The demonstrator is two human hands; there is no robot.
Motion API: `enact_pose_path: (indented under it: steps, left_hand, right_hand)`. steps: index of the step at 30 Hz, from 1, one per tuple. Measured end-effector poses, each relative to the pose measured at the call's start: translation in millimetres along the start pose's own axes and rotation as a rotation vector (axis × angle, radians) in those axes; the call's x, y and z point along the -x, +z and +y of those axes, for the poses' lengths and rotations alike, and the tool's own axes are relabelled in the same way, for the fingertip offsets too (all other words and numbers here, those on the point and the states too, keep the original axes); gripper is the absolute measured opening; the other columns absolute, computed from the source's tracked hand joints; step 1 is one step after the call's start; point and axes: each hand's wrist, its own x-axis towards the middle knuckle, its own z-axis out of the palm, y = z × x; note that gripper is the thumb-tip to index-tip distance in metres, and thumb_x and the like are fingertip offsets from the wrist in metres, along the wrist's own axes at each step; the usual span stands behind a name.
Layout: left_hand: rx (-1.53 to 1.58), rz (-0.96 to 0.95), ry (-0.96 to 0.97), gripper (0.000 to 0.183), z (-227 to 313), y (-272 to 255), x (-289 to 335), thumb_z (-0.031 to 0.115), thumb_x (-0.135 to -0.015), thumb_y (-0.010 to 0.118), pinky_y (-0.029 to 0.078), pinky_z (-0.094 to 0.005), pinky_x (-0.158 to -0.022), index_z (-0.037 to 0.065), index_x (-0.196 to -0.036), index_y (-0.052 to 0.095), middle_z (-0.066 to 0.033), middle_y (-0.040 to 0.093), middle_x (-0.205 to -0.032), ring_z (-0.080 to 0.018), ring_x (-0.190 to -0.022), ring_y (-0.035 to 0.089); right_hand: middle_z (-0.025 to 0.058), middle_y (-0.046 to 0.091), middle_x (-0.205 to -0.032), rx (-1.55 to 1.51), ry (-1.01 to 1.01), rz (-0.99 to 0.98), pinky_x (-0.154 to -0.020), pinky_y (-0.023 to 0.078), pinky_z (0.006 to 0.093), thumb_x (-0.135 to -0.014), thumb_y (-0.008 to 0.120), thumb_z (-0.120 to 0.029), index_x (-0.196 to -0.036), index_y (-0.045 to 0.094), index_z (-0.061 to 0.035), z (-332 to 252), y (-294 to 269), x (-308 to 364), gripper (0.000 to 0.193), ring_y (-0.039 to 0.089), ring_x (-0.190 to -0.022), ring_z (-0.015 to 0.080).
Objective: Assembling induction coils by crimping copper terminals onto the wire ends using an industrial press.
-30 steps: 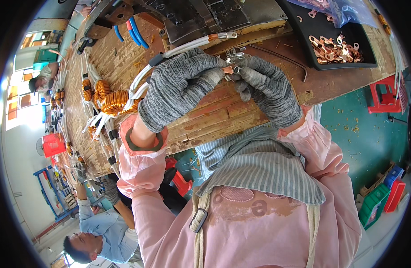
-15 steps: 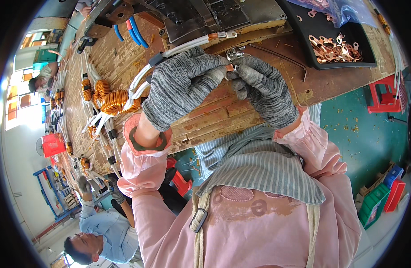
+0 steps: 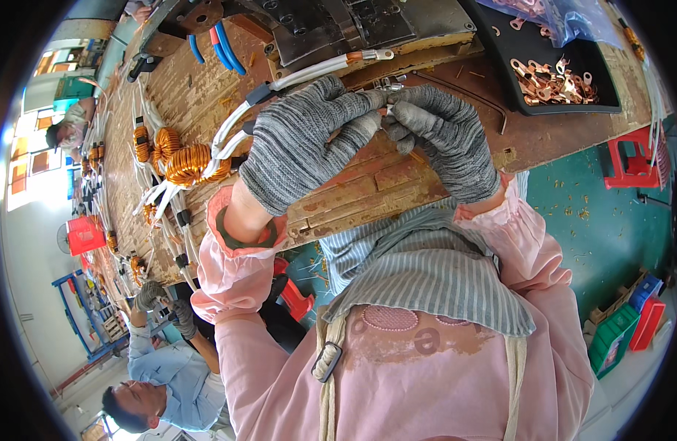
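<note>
Head view: bent rod (image 3: 471, 95) between gloved hands (image 3: 456, 151) and black tray (image 3: 607, 88)

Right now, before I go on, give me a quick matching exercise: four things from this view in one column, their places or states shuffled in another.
Things:
1. left hand
2. orange coils
3. copper lugs
4. red stool at far right

Places or states:
A. heaped in the black tray
B. on the green floor
C. grey-gloved, fingertips beside those of the right hand
D. on the bench, among white cables

Pairs: 1-C, 2-D, 3-A, 4-B
</note>
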Motion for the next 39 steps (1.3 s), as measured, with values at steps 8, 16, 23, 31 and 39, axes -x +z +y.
enact_pose_path:
  steps: [8,16,23,31,39]
  left_hand:
    - [0.022,-0.07,0.093,0.04,-10.6,-27.6,4.6,0.023,-0.071,0.065,0.044,-0.0334,-0.071,0.007,-0.106,0.057,-0.0127,0.057,-0.089,-0.0274,-0.08,0.055]
    - [-0.076,0.055,-0.051,0.028,-48.6,-31.0,41.5,0.013,-0.068,0.068,0.045,-0.0326,-0.076,0.007,-0.094,0.061,-0.0102,0.057,-0.095,-0.0258,-0.09,0.055]
    - [0.07,0.195,-0.051,0.022,-66.2,-14.2,49.7,0.011,-0.074,0.063,0.047,-0.0303,-0.068,0.006,-0.094,0.059,-0.01,0.058,-0.087,-0.0238,-0.079,0.058]
    - [0.175,0.288,-0.168,0.022,-67.9,-6.4,43.2,0.009,-0.079,0.059,0.046,-0.024,-0.055,0.006,-0.101,0.059,-0.0061,0.055,-0.072,-0.0142,-0.06,0.058]
    - [0.289,0.239,-0.224,0.023,-75.8,-9.7,38.6,0.007,-0.082,0.055,0.048,-0.0204,-0.057,0.004,-0.105,0.058,-0.0045,0.058,-0.079,-0.0099,-0.065,0.057]
  right_hand:
    - [0.0054,0.062,-0.083,0.353,-0.17,-0.093,-0.068,0.047,0.0215,-0.076,0.064,-0.009,-0.094,0.061,-0.0009,-6.9,0.2,-12.0,0.02,0.057,-0.076,0.0108]
    - [0.0039,0.063,-0.08,0.421,-0.148,-0.156,-0.072,0.046,0.0223,-0.075,0.064,-0.008,-0.092,0.062,-0.0012,-28.6,4.5,-22.0,0.019,0.057,-0.078,0.0095]
    - [0.0031,0.062,-0.077,0.535,-0.182,-0.149,-0.064,0.046,0.0218,-0.075,0.066,-0.013,-0.092,0.063,-0.0038,-32.6,6.3,-36.9,0.02,0.056,-0.072,0.0075]
    - [0.0024,0.058,-0.075,0.659,-0.267,-0.156,-0.057,0.042,0.0212,-0.079,0.061,-0.019,-0.095,0.061,-0.0024,-47.7,10.4,-59.0,0.023,0.05,-0.064,0.0066]
    - [0.0071,0.06,-0.088,0.497,-0.161,-0.183,-0.066,0.048,0.0223,-0.083,0.056,-0.014,-0.104,0.055,-0.0002,-56.0,5.0,-66.1,0.026,0.057,-0.074,0.0104]
